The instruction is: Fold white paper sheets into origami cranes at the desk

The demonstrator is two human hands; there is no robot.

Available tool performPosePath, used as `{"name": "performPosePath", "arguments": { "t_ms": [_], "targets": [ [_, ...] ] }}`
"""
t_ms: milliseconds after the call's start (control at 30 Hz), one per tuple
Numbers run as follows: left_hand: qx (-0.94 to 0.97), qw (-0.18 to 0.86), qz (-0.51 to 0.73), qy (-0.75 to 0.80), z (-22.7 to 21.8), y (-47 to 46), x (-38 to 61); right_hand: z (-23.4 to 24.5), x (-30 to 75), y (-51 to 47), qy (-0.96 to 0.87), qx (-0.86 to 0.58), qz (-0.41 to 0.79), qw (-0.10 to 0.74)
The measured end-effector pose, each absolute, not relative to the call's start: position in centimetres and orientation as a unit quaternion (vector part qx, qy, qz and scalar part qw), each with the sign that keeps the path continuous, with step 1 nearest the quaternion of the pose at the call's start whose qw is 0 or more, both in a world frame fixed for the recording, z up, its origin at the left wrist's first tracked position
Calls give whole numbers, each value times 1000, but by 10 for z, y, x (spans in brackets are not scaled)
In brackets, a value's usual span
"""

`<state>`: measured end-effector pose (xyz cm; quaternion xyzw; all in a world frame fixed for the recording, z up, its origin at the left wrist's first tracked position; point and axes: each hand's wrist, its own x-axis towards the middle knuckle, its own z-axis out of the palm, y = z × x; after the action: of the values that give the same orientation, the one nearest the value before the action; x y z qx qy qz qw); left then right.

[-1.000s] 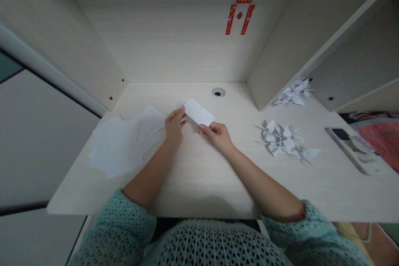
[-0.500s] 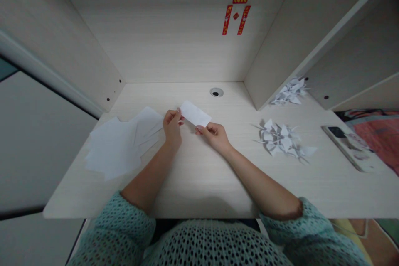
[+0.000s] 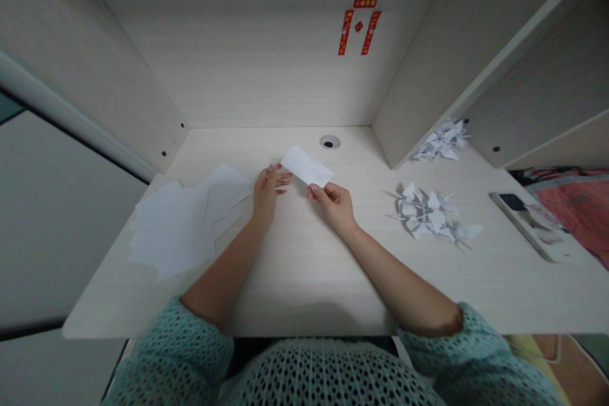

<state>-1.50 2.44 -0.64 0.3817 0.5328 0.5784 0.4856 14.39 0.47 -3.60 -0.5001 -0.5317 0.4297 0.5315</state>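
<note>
A folded white paper strip (image 3: pixel 307 166) is held just above the desk (image 3: pixel 304 279), at its middle. My right hand (image 3: pixel 333 202) pinches the strip's near right corner between thumb and fingers. My left hand (image 3: pixel 268 190) is beside the strip's left end, its fingers stretched out and slightly apart, their tips at or just short of the paper's edge. It holds nothing. To the left of my left hand lies a loose spread of white paper sheets (image 3: pixel 178 225).
A pile of folded white paper cranes (image 3: pixel 431 212) lies to the right, and another crane pile (image 3: pixel 442 139) sits on the shelf behind it. A phone (image 3: pixel 526 223) rests at the far right. A cable hole (image 3: pixel 329 141) sits near the back wall.
My left hand has released its pinch on the strip's left end and spread its fingers. The strip has shifted slightly to the right and away from me in my right hand.
</note>
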Motion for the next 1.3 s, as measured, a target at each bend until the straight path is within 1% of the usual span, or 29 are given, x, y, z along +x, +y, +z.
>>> {"name": "performPosePath", "arguments": {
  "t_ms": [100,167,400,567,667,833,1033,1300],
  "targets": [
    [437,536,516,505,-5,23,-14,-33,145,5,-526,-487,438,542],
    [469,535,489,505,-5,23,-14,-32,145,4,-528,-482,446,539],
    [519,452,477,547,-5,19,-11,-31,143,2,-541,-470,472,513],
    [579,397,472,534,-4,15,-10,-27,142,3,-496,-481,477,542],
    [609,383,458,523,-6,14,-9,-26,142,4,-486,-487,471,552],
    [572,441,457,520,-10,18,-12,-25,143,2,-515,-496,456,530],
    [541,418,482,548,-9,20,-16,-24,141,-2,-554,-511,433,494],
    [480,446,525,543,-10,21,-16,-24,140,-3,-564,-515,420,490]
  ]
}}
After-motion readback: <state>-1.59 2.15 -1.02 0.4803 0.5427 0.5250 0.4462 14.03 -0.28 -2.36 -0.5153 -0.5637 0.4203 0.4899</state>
